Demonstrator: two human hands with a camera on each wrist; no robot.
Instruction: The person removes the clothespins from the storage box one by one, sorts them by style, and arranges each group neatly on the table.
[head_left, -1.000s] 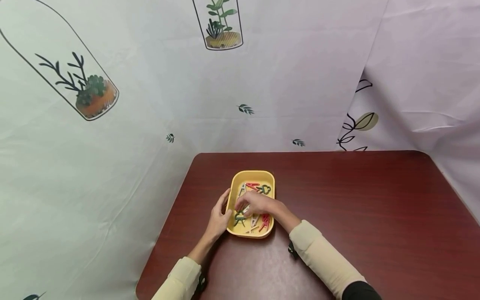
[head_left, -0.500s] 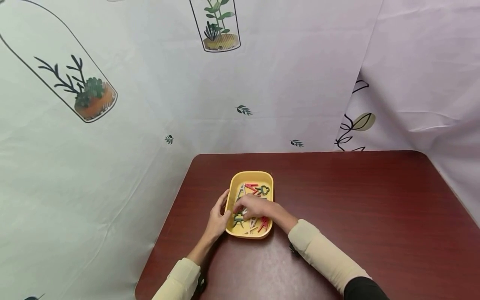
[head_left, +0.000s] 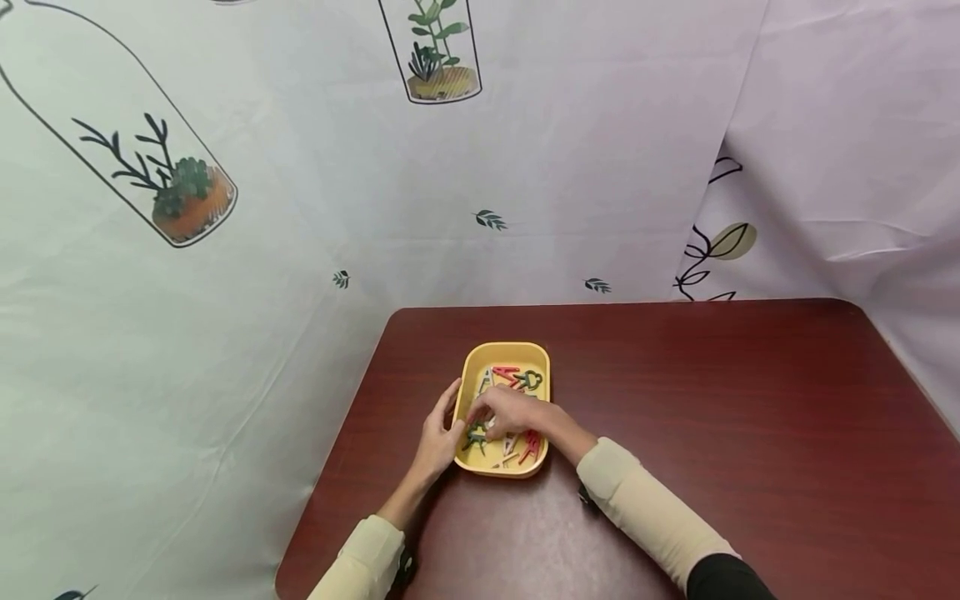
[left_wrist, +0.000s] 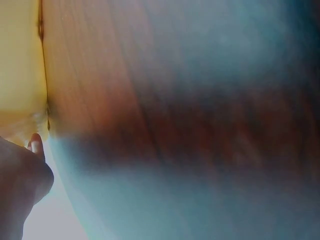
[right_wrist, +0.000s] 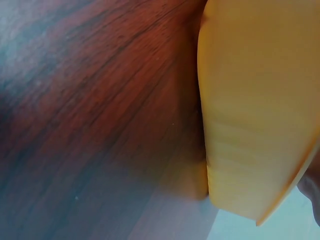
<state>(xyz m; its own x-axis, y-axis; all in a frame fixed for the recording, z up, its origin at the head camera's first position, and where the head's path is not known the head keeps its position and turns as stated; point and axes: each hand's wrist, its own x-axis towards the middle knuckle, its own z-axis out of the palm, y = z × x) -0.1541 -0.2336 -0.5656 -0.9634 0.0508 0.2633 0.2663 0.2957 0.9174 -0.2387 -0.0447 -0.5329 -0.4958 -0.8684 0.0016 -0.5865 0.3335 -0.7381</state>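
Note:
A yellow plastic tray [head_left: 502, 350] stands on the table and holds several small clips. My left hand [head_left: 433, 437] lies along its left side, fingers stretched against the outer wall and thumb at the rim. Inside the tray, my right hand [head_left: 510, 410] reaches down with bent fingers and thumb among the clips. Closest to its fingertips is a dark green clip [head_left: 475, 437]; whether the fingers pinch a clip is too small to tell. Red clips [head_left: 530, 445], a pale clip [head_left: 510, 444] and another green clip [head_left: 530, 380] lie around. The right wrist view shows only the tray's outer wall [right_wrist: 255, 110].
The dark red wooden table [head_left: 697, 400] spreads to the right of the tray. Behind it and along the left hangs a pale cloth [head_left: 600, 150] printed with plants and leaves. Both forearms wear cream sleeves [head_left: 645, 508].
My right hand's fingers have shifted slightly among the clips, and the near green clip sits a little farther left. My left hand keeps its place at the tray.

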